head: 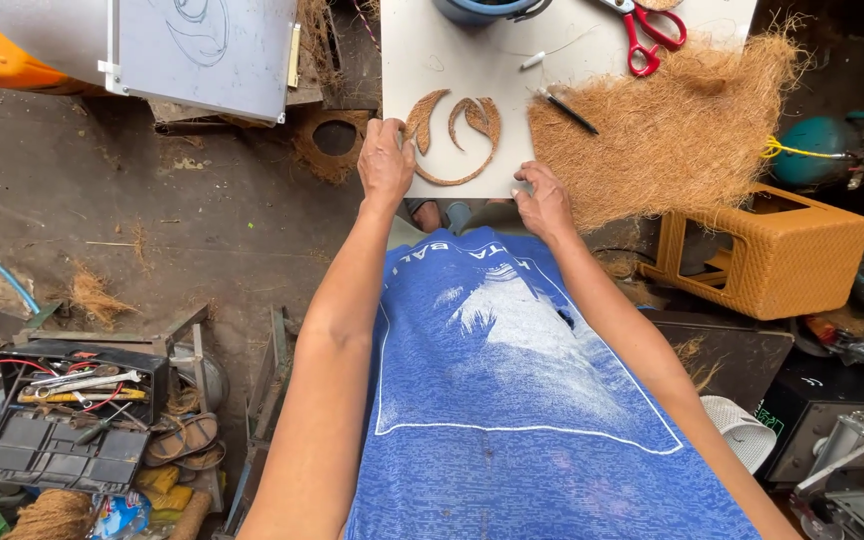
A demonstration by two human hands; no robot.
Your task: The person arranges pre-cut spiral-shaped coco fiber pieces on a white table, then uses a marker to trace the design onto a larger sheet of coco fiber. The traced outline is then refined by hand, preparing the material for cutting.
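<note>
So you've got a flat white board in front of you, smooth and matte, with curved brown cut-outs lying on it. They look like coarse coconut-fibre shapes: two hooked, comma-like pieces and a long crescent sweeping under them, rough and fuzzy at the edges. Just to the right a big shaggy sheet of coir matting overlaps the board's corner, straw-coloured and frayed all round. A black pen lies at its edge, and red-handled scissors sit at the top of the board.

Your left hand is knuckles-up on the board's near left edge, fingers curled down over it, fingertips right next to the leftmost hooked piece. Your right hand grips the near right corner, thumb on top, fingers wrapped under the edge. Both forearms reach straight out from your blue shirt.

A woven orange basket lies on its side to the right, and an open black toolbox sits low on the left.
</note>
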